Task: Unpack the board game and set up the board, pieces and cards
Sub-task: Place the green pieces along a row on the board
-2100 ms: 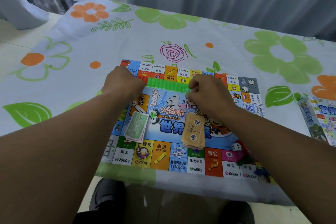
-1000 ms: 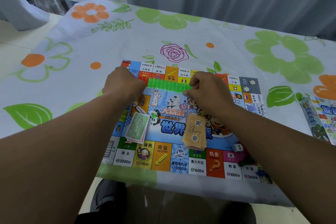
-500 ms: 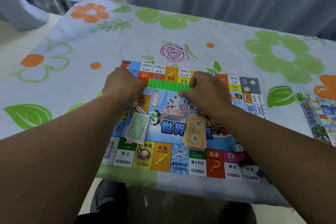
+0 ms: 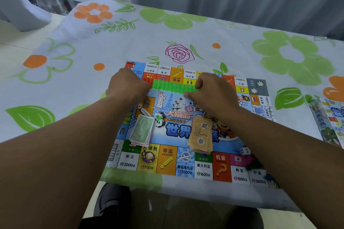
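Item one: your right hand (image 4: 210, 91) is pinching the right end of the row of green houses (image 4: 173, 86), thumb and curled fingers closing on it.

Item two: your left hand (image 4: 128, 84) is curling against the row's left end. Its fingertips are hiding beneath the knuckles, so I cannot tell whether it is gripping.

The row is lying across the far part of the board (image 4: 167, 161). Nearer you, a green banknote stack (image 4: 142, 130) is sitting left, a tan card stack (image 4: 201, 135) right, and a white die (image 4: 244, 150) further right. The game box (image 4: 331, 117) is resting on the flowered tablecloth (image 4: 130, 42), far right.
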`<act>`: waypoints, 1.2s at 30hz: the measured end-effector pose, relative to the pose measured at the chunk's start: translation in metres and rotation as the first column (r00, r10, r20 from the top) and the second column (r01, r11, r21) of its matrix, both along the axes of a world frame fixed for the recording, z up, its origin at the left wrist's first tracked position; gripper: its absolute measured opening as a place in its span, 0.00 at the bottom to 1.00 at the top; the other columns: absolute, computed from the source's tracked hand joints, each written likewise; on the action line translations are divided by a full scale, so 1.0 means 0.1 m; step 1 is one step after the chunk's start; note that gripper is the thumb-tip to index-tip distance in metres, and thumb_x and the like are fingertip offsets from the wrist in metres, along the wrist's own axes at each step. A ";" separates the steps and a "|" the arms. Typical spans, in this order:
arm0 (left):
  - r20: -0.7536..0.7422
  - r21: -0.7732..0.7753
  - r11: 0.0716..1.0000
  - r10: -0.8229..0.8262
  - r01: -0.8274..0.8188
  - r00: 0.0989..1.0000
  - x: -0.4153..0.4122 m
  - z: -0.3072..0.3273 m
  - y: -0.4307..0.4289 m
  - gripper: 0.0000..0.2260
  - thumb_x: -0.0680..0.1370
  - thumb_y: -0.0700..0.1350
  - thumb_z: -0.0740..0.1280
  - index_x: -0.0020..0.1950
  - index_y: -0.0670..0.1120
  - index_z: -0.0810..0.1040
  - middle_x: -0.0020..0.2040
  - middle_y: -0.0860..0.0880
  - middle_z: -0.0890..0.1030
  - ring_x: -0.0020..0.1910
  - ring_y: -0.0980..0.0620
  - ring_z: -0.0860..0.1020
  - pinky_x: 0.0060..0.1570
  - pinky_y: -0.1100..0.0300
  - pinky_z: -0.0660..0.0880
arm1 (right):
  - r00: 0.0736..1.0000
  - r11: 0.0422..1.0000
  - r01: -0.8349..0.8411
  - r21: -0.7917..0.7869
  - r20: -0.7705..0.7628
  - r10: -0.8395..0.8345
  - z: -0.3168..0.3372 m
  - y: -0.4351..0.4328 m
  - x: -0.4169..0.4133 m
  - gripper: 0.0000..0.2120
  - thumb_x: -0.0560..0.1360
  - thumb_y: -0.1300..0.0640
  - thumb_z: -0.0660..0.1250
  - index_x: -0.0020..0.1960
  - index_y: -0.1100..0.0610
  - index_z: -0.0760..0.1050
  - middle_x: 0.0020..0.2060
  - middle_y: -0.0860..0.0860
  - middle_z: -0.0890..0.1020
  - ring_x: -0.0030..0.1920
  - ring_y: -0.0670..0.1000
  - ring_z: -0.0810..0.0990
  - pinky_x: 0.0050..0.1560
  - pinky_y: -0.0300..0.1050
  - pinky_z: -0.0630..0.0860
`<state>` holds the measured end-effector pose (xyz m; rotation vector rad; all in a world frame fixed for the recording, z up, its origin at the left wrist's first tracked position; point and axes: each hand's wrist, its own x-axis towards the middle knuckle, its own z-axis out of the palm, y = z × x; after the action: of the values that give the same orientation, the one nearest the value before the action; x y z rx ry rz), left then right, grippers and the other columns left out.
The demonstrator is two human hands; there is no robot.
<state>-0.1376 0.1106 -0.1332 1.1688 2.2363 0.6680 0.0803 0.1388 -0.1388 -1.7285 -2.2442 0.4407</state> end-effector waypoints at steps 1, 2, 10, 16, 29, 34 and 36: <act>-0.002 -0.001 1.000 0.000 0.000 1.000 0.00 0.00 0.00 0.06 0.74 0.41 0.71 0.49 0.44 0.80 0.38 0.51 0.78 0.36 0.53 0.76 0.40 0.56 0.77 | 1.000 1.000 0.000 0.003 0.005 0.000 0.02 -0.01 -0.01 0.19 0.72 0.41 0.74 0.47 0.54 0.72 0.36 0.47 0.74 0.39 0.53 0.75 0.38 0.46 0.71; -0.002 -0.002 1.000 0.001 -0.001 1.000 0.00 -0.01 0.00 0.06 0.74 0.41 0.71 0.50 0.44 0.80 0.39 0.51 0.78 0.36 0.53 0.76 0.40 0.56 0.77 | 1.000 1.000 -0.002 0.008 0.007 0.002 0.03 -0.03 -0.02 0.20 0.72 0.40 0.74 0.47 0.55 0.72 0.35 0.46 0.73 0.38 0.52 0.74 0.37 0.46 0.68; -0.005 -0.004 1.000 0.000 0.000 1.000 0.00 0.01 0.00 0.06 0.73 0.42 0.71 0.49 0.44 0.80 0.44 0.47 0.81 0.38 0.51 0.78 0.45 0.53 0.80 | 1.000 0.999 -0.020 0.035 0.017 0.020 0.06 -0.08 -0.13 0.19 0.74 0.40 0.73 0.45 0.54 0.70 0.37 0.47 0.73 0.38 0.51 0.73 0.34 0.44 0.60; 0.004 -0.004 1.000 0.003 -0.003 1.000 0.00 0.01 -0.01 0.06 0.73 0.41 0.71 0.49 0.44 0.79 0.44 0.47 0.81 0.39 0.50 0.78 0.46 0.51 0.81 | 1.000 0.999 -0.021 0.025 0.003 0.021 0.05 -0.07 -0.11 0.18 0.74 0.41 0.73 0.45 0.55 0.71 0.38 0.48 0.75 0.39 0.52 0.74 0.36 0.44 0.63; 0.013 -0.010 1.000 0.012 -0.012 1.000 0.01 0.03 -0.02 0.07 0.73 0.41 0.71 0.50 0.44 0.79 0.43 0.47 0.81 0.41 0.48 0.79 0.48 0.49 0.82 | 0.995 0.998 0.005 -0.063 0.099 0.002 0.12 -0.03 0.09 0.07 0.70 0.53 0.72 0.40 0.53 0.75 0.36 0.50 0.80 0.40 0.55 0.79 0.40 0.47 0.76; 0.012 -0.010 1.000 0.009 -0.009 1.000 0.01 0.04 -0.02 0.05 0.73 0.40 0.70 0.48 0.44 0.79 0.41 0.48 0.80 0.38 0.50 0.78 0.48 0.49 0.82 | 0.996 0.998 0.011 -0.065 0.092 -0.005 0.11 -0.03 0.18 0.08 0.73 0.50 0.71 0.38 0.49 0.73 0.40 0.47 0.80 0.44 0.53 0.79 0.42 0.47 0.74; 0.011 -0.009 1.000 0.011 -0.011 1.000 0.01 0.04 -0.02 0.06 0.73 0.41 0.70 0.48 0.44 0.79 0.40 0.49 0.80 0.38 0.50 0.78 0.48 0.48 0.82 | 0.996 0.999 -0.003 -0.053 0.086 0.007 0.10 -0.02 0.18 0.08 0.74 0.50 0.71 0.39 0.48 0.74 0.41 0.47 0.81 0.45 0.52 0.79 0.44 0.47 0.76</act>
<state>-0.1362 0.1089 -0.1293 1.1464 2.2359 0.6667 0.0984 0.1368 -0.1290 -1.8007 -2.3162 0.4380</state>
